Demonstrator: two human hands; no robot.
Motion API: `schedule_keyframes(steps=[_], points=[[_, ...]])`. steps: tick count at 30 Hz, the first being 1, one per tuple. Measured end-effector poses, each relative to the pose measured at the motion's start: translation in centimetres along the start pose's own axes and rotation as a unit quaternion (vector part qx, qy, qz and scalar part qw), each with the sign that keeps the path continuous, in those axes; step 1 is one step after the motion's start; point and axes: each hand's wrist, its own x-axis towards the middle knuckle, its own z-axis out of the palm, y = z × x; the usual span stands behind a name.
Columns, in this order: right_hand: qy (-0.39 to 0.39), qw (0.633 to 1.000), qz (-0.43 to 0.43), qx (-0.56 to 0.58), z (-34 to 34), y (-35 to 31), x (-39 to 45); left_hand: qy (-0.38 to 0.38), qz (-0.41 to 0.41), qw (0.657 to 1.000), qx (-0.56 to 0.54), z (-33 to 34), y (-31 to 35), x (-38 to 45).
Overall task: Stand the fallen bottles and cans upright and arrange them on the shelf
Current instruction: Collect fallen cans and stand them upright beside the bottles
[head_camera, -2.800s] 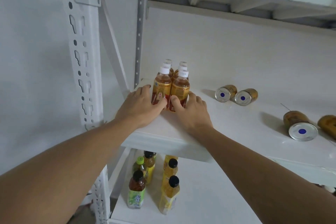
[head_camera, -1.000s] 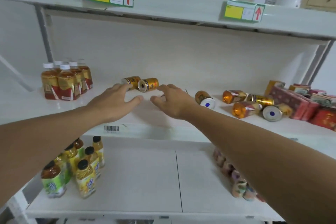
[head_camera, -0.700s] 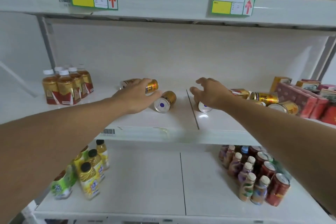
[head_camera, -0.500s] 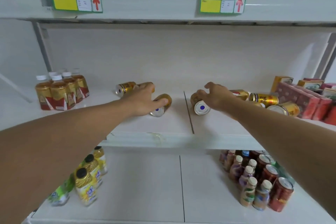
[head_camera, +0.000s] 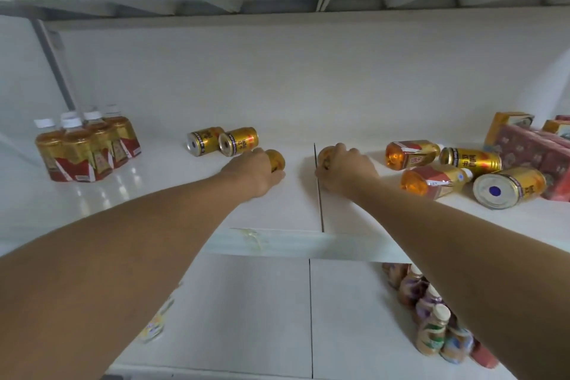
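Both hands are down on the middle shelf [head_camera: 277, 244] near the centre of the frame, one on each side of the seam between its two boards. The left hand [head_camera: 257, 171] has its fingers curled over a gold can [head_camera: 275, 160] lying on its side; the right hand [head_camera: 345, 171] is wrapped the same way over a second gold can [head_camera: 324, 156], of which only a sliver shows, so how firmly either is gripped cannot be told. These cans look like rigid, smooth metal cylinders, probably full and moderately heavy; lying flat they will roll readily, so the sensible hold is around the middle of the wall, thumb opposite fingers, tipping each onto its flat base. Counted on this shelf: six fallen cans, namely the two under the hands, a touching pair [head_camera: 223, 141] further back at centre left, and two at the right, one slim [head_camera: 470, 158] and one showing its end with a blue dot [head_camera: 505, 187]. Two fallen bottles [head_camera: 430, 168] lie at centre right beside those cans; their plastic should give slightly under a squeeze, so the labelled body is the place to grasp. Four white-capped bottles [head_camera: 88, 145] already stand grouped at the left.
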Motion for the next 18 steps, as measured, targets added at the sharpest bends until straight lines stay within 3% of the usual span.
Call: schedule_keyframes(steps=[7, 11, 18], points=[[-0.006, 1.0, -0.009, 0.0, 0.1, 0.4, -0.1, 0.016, -0.01, 0.998, 0.056, 0.2, 0.2, -1.4], [-0.022, 0.996, -0.024, 0.079, -0.5, -0.9, -1.4, -0.015, -0.022, 0.997, -0.073, -0.5, -1.5, -2.1], [0.015, 0.955, -0.087, 0.283, -2.7, -7.9, -3.4, 0.085, -0.017, 0.982, -0.17, -4.7, -7.9, -4.9]])
